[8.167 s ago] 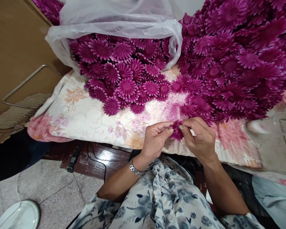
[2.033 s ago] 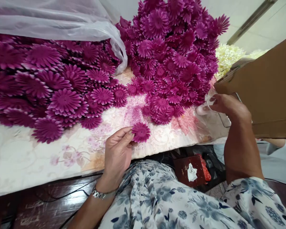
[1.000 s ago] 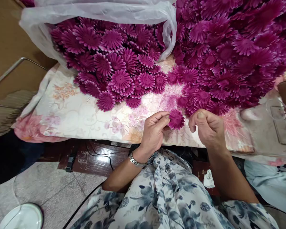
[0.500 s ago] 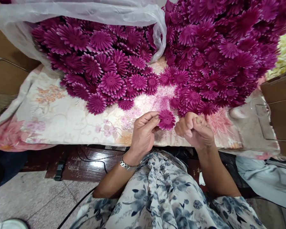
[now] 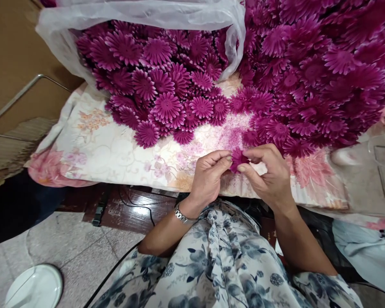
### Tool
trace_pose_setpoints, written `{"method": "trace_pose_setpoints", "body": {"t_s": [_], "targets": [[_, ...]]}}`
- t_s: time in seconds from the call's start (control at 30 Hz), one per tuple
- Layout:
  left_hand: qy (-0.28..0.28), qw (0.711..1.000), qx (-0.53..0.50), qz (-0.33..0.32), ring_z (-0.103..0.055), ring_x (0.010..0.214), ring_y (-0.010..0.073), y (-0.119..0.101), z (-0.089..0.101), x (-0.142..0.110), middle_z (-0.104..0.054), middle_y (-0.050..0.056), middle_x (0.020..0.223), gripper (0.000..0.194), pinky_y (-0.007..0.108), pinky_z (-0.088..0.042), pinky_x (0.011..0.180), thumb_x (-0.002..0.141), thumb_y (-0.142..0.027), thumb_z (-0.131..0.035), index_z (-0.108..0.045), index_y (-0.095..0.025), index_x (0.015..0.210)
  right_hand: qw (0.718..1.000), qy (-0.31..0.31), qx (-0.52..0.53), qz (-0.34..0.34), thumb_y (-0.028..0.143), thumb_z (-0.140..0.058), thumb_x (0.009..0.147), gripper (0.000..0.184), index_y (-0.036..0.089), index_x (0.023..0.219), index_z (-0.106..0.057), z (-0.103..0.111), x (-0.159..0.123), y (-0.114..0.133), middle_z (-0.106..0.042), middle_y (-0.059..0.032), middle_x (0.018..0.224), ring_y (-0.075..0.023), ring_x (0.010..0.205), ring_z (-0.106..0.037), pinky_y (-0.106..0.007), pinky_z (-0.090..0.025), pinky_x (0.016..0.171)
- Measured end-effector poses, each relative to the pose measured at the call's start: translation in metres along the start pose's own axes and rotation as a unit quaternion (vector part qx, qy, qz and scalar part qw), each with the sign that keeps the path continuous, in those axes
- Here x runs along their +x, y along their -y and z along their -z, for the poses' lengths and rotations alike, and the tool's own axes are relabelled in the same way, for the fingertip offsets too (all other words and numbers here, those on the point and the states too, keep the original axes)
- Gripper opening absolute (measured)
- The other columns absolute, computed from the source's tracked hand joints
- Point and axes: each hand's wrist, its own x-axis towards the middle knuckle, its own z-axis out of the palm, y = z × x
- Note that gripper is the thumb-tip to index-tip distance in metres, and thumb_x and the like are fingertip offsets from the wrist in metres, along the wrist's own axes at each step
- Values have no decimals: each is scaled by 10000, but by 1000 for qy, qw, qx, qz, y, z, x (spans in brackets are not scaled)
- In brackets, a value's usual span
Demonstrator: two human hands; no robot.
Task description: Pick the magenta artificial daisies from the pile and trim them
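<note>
A single magenta fabric flower (image 5: 236, 156) is pinched between both my hands just above the near edge of a floral cloth (image 5: 115, 149). My left hand (image 5: 208, 177) holds it from the left with thumb and fingers closed. On its right side my right hand (image 5: 269, 175) closes thumb and forefinger, covering most of it. A spill of flat magenta flowers (image 5: 167, 107) lies beyond, coming out of a clear plastic bag (image 5: 147, 17). A taller heap of the same flowers (image 5: 314, 72) rises at the right.
A brown cardboard wall (image 5: 16, 51) with a metal rod (image 5: 22, 92) stands at the left. A white round lid (image 5: 35, 288) lies on the tiled floor at the lower left. Dark wood (image 5: 131, 209) shows under the cloth. Clear plastic pieces (image 5: 381, 158) lie at the far right.
My right hand came back from the far right, then moved in from a loose fist and now pinches the flower that my left hand kept holding.
</note>
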Motion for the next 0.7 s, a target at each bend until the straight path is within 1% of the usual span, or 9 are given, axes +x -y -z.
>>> {"method": "trace_pose_setpoints", "body": {"t_s": [0.07, 0.2, 0.4, 0.47, 0.5, 0.57, 0.6, 0.67, 0.7], "targets": [[10, 1000, 19, -9, -546, 556, 51, 1, 2, 0, -657, -17, 594, 164, 169, -452, 575, 541, -251, -810, -735, -168, 661, 1000, -4, -2, 30, 207, -659, 782, 126, 190, 877, -578, -3, 4, -1, -573, -15, 782, -129, 740, -550, -272, -455, 648], [41, 998, 42, -22, -549, 558, 67, 2, 8, -1, -649, -9, 561, 140, 180, -447, 568, 569, -276, -810, -747, -182, 650, 999, 10, 30, 28, 185, -641, 795, 68, 194, 795, -573, -5, 6, -4, -558, 9, 703, -121, 701, -558, -269, -455, 632], [34, 998, 57, -23, -542, 539, 70, 1, 9, -1, -652, -1, 553, 183, 185, -446, 552, 544, -294, -826, -741, -165, 642, 999, 3, -4, 35, 141, -569, 826, 53, 183, 794, -562, -7, 4, 0, -553, 6, 689, -107, 650, -532, -254, -433, 591], [17, 999, 45, -15, -517, 502, 61, -1, 8, -1, -636, -11, 532, 216, 181, -428, 508, 505, -306, -842, -725, -157, 610, 998, -41, -27, 33, 140, -568, 825, 61, 188, 788, -564, 0, 6, -6, -558, 7, 682, -107, 633, -528, -250, -423, 574], [3, 999, 35, -9, -507, 484, 58, -2, 8, -1, -629, -18, 522, 231, 178, -415, 482, 481, -307, -851, -717, -158, 596, 994, -83, -59, 30, 145, -576, 822, 60, 193, 785, -570, 7, 8, -11, -560, 7, 676, -108, 622, -523, -251, -414, 566], [-23, 1000, 15, 4, -504, 463, 58, -4, 7, -1, -625, -27, 517, 251, 176, -399, 445, 443, -299, -862, -707, -162, 585, 975, -157, -156, 22, 168, -591, 820, 39, 203, 806, -601, 25, 14, -24, -580, -10, 688, -127, 638, -528, -269, -412, 585], [-31, 999, 8, 11, -513, 464, 62, -5, 7, -1, -630, -28, 524, 255, 180, -405, 442, 434, -291, -864, -707, -165, 591, 963, -171, -206, 17, 186, -595, 822, 39, 210, 838, -622, 34, 17, -30, -601, -30, 723, -147, 681, -542, -286, -421, 616], [-32, 999, 1, 20, -537, 479, 74, -6, 5, 0, -644, -23, 543, 253, 195, -429, 457, 437, -283, -861, -712, -167, 605, 947, -162, -278, 14, 235, -605, 822, 133, 220, 946, -650, 47, 22, -38, -634, -85, 859, -207, 832, -565, -343, -443, 722], [-29, 999, 0, 23, -546, 489, 79, -6, 4, 0, -649, -20, 552, 250, 201, -438, 466, 444, -285, -858, -713, -167, 610, 943, -155, -294, 19, 258, -619, 813, 194, 219, 1001, -650, 50, 23, -39, -632, -107, 931, -236, 906, -561, -374, -447, 770]]}}
